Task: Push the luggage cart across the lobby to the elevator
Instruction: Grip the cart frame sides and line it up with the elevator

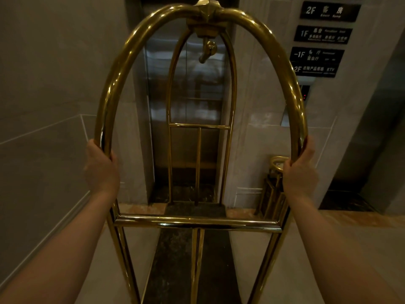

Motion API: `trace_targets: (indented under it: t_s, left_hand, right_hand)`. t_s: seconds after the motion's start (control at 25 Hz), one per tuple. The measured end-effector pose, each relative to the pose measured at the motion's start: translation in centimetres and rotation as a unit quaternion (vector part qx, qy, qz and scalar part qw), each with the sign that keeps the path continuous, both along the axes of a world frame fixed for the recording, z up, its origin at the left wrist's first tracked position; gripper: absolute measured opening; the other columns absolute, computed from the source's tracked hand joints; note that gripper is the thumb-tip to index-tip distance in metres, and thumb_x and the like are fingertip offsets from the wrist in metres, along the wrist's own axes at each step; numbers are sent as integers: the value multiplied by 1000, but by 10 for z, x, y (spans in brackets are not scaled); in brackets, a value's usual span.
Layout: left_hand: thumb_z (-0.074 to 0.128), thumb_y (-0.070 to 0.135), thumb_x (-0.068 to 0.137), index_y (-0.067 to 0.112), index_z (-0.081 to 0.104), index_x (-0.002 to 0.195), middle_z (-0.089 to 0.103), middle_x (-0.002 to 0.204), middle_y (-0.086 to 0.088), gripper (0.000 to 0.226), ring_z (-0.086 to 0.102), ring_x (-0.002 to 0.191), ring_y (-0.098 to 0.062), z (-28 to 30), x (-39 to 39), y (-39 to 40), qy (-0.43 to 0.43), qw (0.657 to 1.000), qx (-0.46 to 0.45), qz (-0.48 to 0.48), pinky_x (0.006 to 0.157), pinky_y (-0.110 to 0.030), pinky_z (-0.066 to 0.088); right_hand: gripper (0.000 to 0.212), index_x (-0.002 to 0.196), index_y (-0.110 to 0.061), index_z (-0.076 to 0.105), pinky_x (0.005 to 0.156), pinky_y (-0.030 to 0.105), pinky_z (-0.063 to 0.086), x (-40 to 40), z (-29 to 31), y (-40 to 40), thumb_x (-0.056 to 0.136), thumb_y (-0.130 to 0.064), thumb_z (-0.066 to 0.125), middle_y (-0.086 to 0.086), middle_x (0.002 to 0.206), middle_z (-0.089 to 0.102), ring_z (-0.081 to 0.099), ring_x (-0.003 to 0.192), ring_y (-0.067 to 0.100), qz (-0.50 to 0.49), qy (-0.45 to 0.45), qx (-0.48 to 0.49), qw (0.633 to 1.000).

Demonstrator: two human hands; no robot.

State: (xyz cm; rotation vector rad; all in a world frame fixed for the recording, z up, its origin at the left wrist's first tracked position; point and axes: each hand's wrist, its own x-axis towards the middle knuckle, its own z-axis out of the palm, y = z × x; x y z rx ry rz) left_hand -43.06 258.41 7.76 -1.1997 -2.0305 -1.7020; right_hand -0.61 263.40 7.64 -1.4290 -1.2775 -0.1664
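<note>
A brass luggage cart (197,222) fills the view, its near arch rising over a horizontal crossbar and its far arch standing close to the elevator. My left hand (100,167) is wrapped around the left leg of the near arch. My right hand (300,172) grips the right leg at about the same height. The cart's dark deck carries no luggage that I can see. Straight ahead, the steel elevator doors (186,84) are closed, framed by pale stone.
A tiled wall (43,106) runs along the left side. Black floor signs (324,36) and a call panel (304,95) hang right of the elevator. A brass ashtray bin (274,187) stands at the wall's base. A second elevator recess (361,161) opens at far right.
</note>
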Motion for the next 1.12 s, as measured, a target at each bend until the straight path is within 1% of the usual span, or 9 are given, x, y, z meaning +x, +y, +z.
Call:
trace_targets:
  t_s: [0.2, 0.44, 0.56, 0.68, 0.8, 0.88, 0.96, 1.04, 1.12]
  left_hand:
    - [57, 14, 97, 6, 42, 125, 59, 110, -22, 33, 61, 93, -39, 1, 0, 3, -6, 1000, -5, 9, 69, -43, 46]
    - [55, 14, 98, 5, 42, 126, 58, 112, -22, 32, 62, 93, -37, 3, 2, 1, -19, 1000, -8, 6, 68, -39, 44]
    - [56, 12, 97, 3, 43, 126, 57, 115, -23, 33, 60, 98, -38, 6, 2, 1, -26, 1000, -4, 3, 71, -38, 42]
    - [57, 9, 96, 0, 42, 127, 55, 118, -25, 36, 57, 102, -39, 7, 3, 1, -18, 1000, -5, 7, 74, -38, 39]
    - [57, 8, 96, -1, 38, 131, 52, 122, -26, 41, 55, 106, -40, 8, 3, 1, -12, 1000, -14, 8, 79, -41, 43]
    - [57, 7, 96, 2, 38, 131, 52, 121, -25, 41, 56, 105, -38, 6, 0, 3, -15, 1000, -19, -2, 79, -42, 44]
    - [59, 7, 93, 5, 39, 130, 53, 119, -23, 42, 57, 103, -38, 6, -2, 2, -16, 1000, -25, -9, 77, -43, 47]
    - [66, 9, 89, 3, 37, 133, 50, 125, -24, 54, 52, 112, -40, 10, -4, 1, -19, 998, -55, 3, 85, -49, 48]
    - [72, 14, 84, 0, 31, 140, 41, 137, -26, 70, 40, 124, -43, 14, -2, -4, 1, 996, -89, 30, 98, -55, 39]
  right_hand:
    - [71, 144, -25, 15, 64, 46, 47, 1, -1, 6, 92, -5, 59, 26, 102, 62, 64, 77, 44, -17, -9, 4, 1000]
    - [68, 146, -17, 19, 64, 52, 50, -3, 0, 2, 92, -2, 58, 27, 100, 62, 63, 76, 45, -27, -23, 14, 999]
    - [65, 146, -15, 19, 64, 53, 49, -3, 3, -1, 94, -2, 55, 27, 99, 61, 62, 77, 45, -22, -21, 12, 999]
    - [64, 146, -19, 17, 66, 55, 51, -2, 4, -5, 95, -4, 54, 27, 104, 59, 62, 79, 44, -7, -27, 11, 1000]
    - [63, 145, -23, 15, 65, 51, 49, -1, 6, -10, 97, -7, 51, 26, 109, 56, 61, 80, 42, 1, -33, -2, 999]
    - [65, 146, -24, 13, 64, 48, 48, -1, 7, -12, 97, -8, 52, 27, 113, 55, 61, 82, 42, 11, -32, -8, 999]
    - [69, 147, -25, 12, 66, 51, 51, -1, 8, -14, 96, -7, 54, 27, 118, 53, 62, 86, 42, 25, -28, -10, 999]
    - [72, 146, -28, 11, 70, 55, 52, -2, 10, -14, 94, -8, 57, 27, 124, 51, 61, 92, 42, 33, -30, -25, 999]
    - [74, 144, -28, 15, 74, 56, 51, -1, 13, -15, 90, -10, 63, 25, 126, 50, 58, 100, 42, 30, -35, -28, 999]
